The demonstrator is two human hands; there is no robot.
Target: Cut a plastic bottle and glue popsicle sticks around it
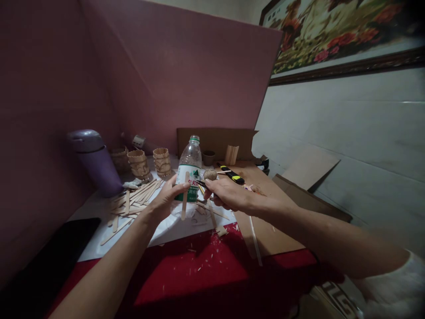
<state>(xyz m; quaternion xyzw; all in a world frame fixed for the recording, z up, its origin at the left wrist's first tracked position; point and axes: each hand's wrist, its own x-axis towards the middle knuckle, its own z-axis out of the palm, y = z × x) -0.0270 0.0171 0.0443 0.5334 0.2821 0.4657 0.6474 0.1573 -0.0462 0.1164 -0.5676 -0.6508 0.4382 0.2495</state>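
My left hand point(166, 201) grips a clear plastic water bottle point(189, 170) with a green label and pins a flat wooden craft stick point(185, 197) upright against its side. My right hand point(229, 194) is closed beside the bottle, fingers pinched on a thin dark tool near the stick; what it is I cannot make out. Both hands hover over a white sheet point(166, 230) on a red cloth point(206, 270).
A pile of loose craft sticks point(133, 204) lies at the left. Small stick-built cups point(139, 164) and a purple flask point(96, 161) stand behind. A yellow-black utility knife point(232, 176) lies on cardboard point(265, 230). A dark flat object point(56, 252) lies near left.
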